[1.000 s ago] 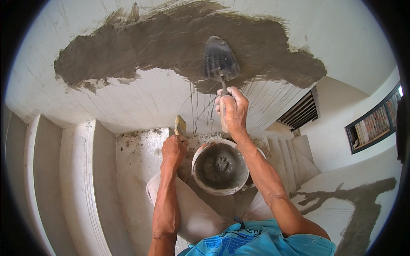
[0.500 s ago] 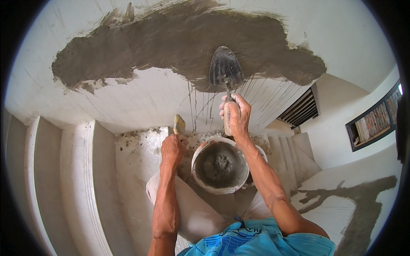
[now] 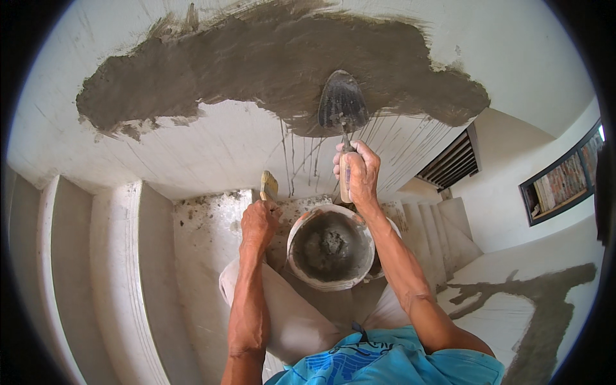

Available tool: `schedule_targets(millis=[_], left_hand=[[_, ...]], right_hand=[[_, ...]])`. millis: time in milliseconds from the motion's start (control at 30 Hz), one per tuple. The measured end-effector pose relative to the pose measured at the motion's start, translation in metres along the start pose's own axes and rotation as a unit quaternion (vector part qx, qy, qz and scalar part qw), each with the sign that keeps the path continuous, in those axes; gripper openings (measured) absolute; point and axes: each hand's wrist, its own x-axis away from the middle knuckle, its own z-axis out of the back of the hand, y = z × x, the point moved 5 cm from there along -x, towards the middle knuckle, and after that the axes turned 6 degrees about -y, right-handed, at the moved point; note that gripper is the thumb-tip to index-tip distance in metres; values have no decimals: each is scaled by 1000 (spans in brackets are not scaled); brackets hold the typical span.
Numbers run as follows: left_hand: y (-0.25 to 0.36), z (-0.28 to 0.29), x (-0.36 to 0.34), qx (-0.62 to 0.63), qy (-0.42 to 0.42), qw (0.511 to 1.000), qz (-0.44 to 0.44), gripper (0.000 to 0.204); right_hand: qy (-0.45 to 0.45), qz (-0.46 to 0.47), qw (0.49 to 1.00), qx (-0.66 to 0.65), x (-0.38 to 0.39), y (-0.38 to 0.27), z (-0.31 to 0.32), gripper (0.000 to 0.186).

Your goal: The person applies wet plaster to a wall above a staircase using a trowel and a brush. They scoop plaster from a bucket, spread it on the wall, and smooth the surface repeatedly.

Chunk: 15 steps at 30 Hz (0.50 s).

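My right hand (image 3: 358, 174) is closed round the wooden handle of a trowel (image 3: 343, 99). The trowel's dark, mortar-smeared blade points away from me, over the lower part of a broad grey mortar patch (image 3: 256, 64) on the white wall. Whether the whole blade presses on the mortar I cannot tell. My left hand (image 3: 259, 221) grips a brush (image 3: 269, 186), its yellowish bristle end standing up in front of the wall's foot. Between my forearms sits a round bucket (image 3: 297, 260) with wet grey mortar (image 3: 332, 244) inside.
Concrete steps (image 3: 115, 256) rise on the left, and more steps (image 3: 436, 237) lie beyond the bucket at right. A dark slatted opening (image 3: 452, 160) and a framed window (image 3: 561, 176) are at the right. Another grey mortar streak (image 3: 545, 308) marks the surface at lower right.
The trowel and my right hand have shifted slightly to the right, and the blade has turned a little. My left hand and the brush have hardly moved.
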Motion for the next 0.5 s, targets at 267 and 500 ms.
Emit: schedule_targets(millis=[267,500], left_hand=[[5,1,0,-1,-10,1000,-2,17],[1,1,1,5,-3,1000,9,15]], right_hand=[[78,-4,995,-62,11,5,26,26],[-31,5,999,41,12,-9,-34,29]])
